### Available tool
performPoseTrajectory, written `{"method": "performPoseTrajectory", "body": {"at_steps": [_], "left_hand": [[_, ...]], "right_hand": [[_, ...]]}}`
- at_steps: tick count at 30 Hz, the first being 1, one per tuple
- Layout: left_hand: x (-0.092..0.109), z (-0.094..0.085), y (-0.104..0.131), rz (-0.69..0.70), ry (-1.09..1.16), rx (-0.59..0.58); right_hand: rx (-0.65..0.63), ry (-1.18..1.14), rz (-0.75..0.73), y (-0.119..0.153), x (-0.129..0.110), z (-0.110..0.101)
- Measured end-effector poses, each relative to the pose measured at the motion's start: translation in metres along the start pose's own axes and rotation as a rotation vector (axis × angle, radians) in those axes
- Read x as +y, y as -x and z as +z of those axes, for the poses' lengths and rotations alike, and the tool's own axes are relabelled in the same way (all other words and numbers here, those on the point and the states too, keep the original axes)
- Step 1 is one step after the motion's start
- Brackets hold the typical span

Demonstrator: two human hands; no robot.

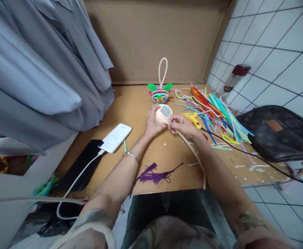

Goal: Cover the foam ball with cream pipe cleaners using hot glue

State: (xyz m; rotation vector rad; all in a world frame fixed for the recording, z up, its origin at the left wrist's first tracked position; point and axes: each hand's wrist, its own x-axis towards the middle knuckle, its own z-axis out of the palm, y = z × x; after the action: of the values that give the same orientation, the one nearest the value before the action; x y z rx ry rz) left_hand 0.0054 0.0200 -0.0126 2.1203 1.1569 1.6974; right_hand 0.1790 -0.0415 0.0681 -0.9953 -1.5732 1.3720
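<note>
My left hand [153,121] is wrapped round the left side of a small round cream piece [161,116] with a greyish, shiny centre. At its right edge, my right hand [178,124] pinches a cream fuzzy strip [190,147], whose free end trails down past the table's front edge. Just behind the piece sits a colourful animal-head ornament [160,97] with green ears and an upright cream loop. A yellow glue gun [193,119] lies right beside my right hand. Purple tassels [154,175] lie nearer the front edge.
Many coloured fuzzy stems [213,107] are piled at the right, near a clear bottle with a red lid [236,77] and a brown patterned bag [278,133]. A white power bank [116,138] with a cable and a black phone [82,166] lie left. Grey cloth [37,69] hangs there.
</note>
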Motion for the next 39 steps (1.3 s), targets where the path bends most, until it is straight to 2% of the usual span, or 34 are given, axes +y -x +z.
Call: {"method": "performPoseTrajectory", "body": {"at_steps": [2, 4, 6, 10, 13, 15, 20, 23, 27, 31, 35, 39], "left_hand": [[0.001, 0.001, 0.001, 0.025, 0.019, 0.011], [0.001, 0.001, 0.002, 0.052, 0.039, 0.025], [0.002, 0.001, 0.002, 0.088, 0.051, 0.015], [0.003, 0.002, 0.005, 0.149, 0.050, -0.013], [0.006, 0.007, 0.011, 0.161, 0.027, 0.023], [0.009, 0.010, 0.015, 0.182, 0.029, 0.096], [0.022, 0.005, 0.023, 0.190, -0.074, 0.034], [0.023, 0.003, 0.023, 0.188, -0.096, 0.026], [0.006, 0.010, 0.011, 0.133, -0.070, 0.075], [-0.011, 0.020, -0.004, 0.062, -0.005, 0.146], [-0.015, 0.020, -0.010, 0.056, 0.009, 0.124], [-0.016, 0.014, -0.011, 0.093, 0.004, 0.073]], "right_hand": [[0.085, -0.114, -0.106, 0.002, 0.004, 0.002], [0.240, -0.222, -0.215, 0.004, 0.008, 0.002], [0.345, -0.309, -0.269, 0.005, 0.012, 0.001], [0.372, -0.365, -0.330, 0.008, 0.018, 0.002], [0.483, -0.280, -0.401, 0.009, 0.021, 0.006], [0.592, -0.162, -0.441, 0.011, 0.025, 0.009], [0.814, 0.189, -0.644, 0.018, 0.037, 0.014], [0.835, 0.353, -0.699, 0.012, 0.042, 0.015], [0.836, 0.587, -0.797, -0.020, 0.036, 0.005], [0.712, 0.772, -0.996, -0.055, 0.032, -0.008], [0.754, 0.870, -1.123, -0.065, 0.051, -0.011], [0.694, 0.940, -1.171, -0.063, 0.074, -0.012]]}}
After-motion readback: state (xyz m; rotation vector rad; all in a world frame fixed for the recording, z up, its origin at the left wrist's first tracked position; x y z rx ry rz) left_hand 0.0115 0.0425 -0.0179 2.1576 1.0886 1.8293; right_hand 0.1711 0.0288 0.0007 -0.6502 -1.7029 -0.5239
